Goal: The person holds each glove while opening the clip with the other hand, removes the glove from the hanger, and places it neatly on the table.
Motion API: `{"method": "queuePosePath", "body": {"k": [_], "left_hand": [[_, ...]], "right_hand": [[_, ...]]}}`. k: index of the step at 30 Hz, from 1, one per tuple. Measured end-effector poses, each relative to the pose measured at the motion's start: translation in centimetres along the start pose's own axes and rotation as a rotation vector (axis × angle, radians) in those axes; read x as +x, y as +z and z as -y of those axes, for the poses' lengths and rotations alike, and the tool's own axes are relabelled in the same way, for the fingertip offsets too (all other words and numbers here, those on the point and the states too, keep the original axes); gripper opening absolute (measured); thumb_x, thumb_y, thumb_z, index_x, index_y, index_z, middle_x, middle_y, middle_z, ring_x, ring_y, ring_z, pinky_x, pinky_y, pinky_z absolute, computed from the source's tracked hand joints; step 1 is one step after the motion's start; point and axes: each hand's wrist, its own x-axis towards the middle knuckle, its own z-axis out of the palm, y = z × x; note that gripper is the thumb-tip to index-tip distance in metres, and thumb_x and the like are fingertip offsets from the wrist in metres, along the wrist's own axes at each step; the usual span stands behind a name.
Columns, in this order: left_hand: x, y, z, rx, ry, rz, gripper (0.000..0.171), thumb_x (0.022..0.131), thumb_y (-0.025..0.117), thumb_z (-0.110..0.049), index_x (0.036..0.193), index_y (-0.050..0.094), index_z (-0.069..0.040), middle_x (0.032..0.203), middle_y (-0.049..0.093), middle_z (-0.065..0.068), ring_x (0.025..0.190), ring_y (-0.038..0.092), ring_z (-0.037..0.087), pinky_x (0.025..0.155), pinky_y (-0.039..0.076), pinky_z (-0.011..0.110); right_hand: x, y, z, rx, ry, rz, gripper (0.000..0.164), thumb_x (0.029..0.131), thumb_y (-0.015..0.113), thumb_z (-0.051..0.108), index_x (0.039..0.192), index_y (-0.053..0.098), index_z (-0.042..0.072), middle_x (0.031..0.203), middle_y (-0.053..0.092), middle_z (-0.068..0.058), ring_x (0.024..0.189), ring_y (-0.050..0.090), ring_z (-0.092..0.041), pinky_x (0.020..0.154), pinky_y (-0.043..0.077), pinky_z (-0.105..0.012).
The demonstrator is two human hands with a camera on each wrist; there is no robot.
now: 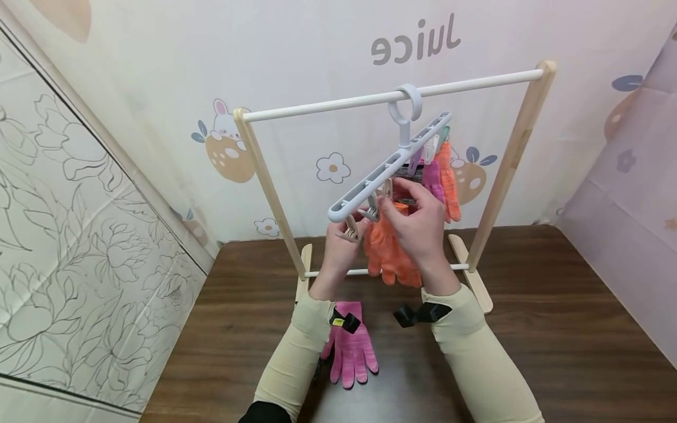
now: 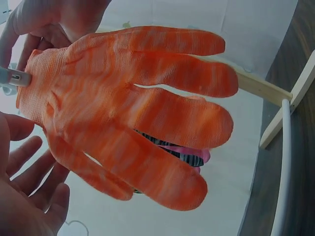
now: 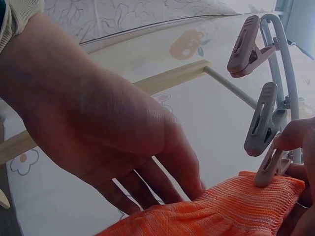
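Observation:
An orange knit glove (image 1: 390, 249) hangs by its cuff from a beige clothespin (image 3: 268, 169) on the pale grey hanger (image 1: 365, 191). My right hand (image 1: 420, 226) pinches this clothespin, with its thumb on the upper end in the right wrist view. To the left, my left hand (image 1: 338, 249) has loosely extended fingers beside the glove. In the right wrist view, a left fingertip touches the glove near the cuff. A grey clothespin (image 3: 263, 120) and a pinkish clothespin (image 3: 243, 49) hang bare nearby. The cuff partly hides the right fingers.
The hanger hooks over the white rod (image 1: 322, 107) of a wooden rack (image 1: 515, 158). Farther along it hang another orange glove (image 1: 448, 182) and a magenta glove (image 1: 432, 179). A pink glove (image 1: 351, 349) lies on the brown table (image 1: 560, 329), partly under the left forearm.

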Motion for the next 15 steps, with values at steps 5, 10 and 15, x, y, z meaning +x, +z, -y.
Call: {"method": "queuePosePath", "body": {"k": [5,10,15], "left_hand": [[-0.4,0.1,-1.7,-0.032,-0.008,0.026,0.022,0.094,0.062,0.003,0.113,0.064,0.015,0.106,0.067,0.023,0.096,0.059,0.01,0.084,0.047,0.025],[-0.9,0.0,-2.9,-0.031,-0.022,0.022,0.019,0.093,0.064,0.002,0.109,0.066,0.013,0.099,0.069,0.012,0.091,0.058,0.012,0.08,0.048,0.025],[-0.6,-0.1,-1.2,-0.034,-0.003,0.033,0.016,0.092,0.067,0.001,0.104,0.066,0.012,0.092,0.068,0.013,0.084,0.058,0.014,0.075,0.048,0.024]], "right_hand": [[-0.1,0.1,-0.2,0.002,-0.008,0.002,0.037,0.085,0.08,0.016,0.119,0.071,0.003,0.103,0.072,-0.011,0.088,0.063,-0.015,0.067,0.049,-0.014],[0.0,0.3,-0.3,0.004,0.001,0.008,0.037,0.086,0.08,0.018,0.119,0.071,0.004,0.104,0.072,-0.009,0.089,0.064,-0.013,0.069,0.051,-0.016],[0.0,0.5,-0.5,0.007,0.009,-0.001,0.038,0.085,0.08,0.015,0.12,0.07,0.004,0.105,0.072,-0.01,0.09,0.064,-0.017,0.07,0.051,-0.016]]}}
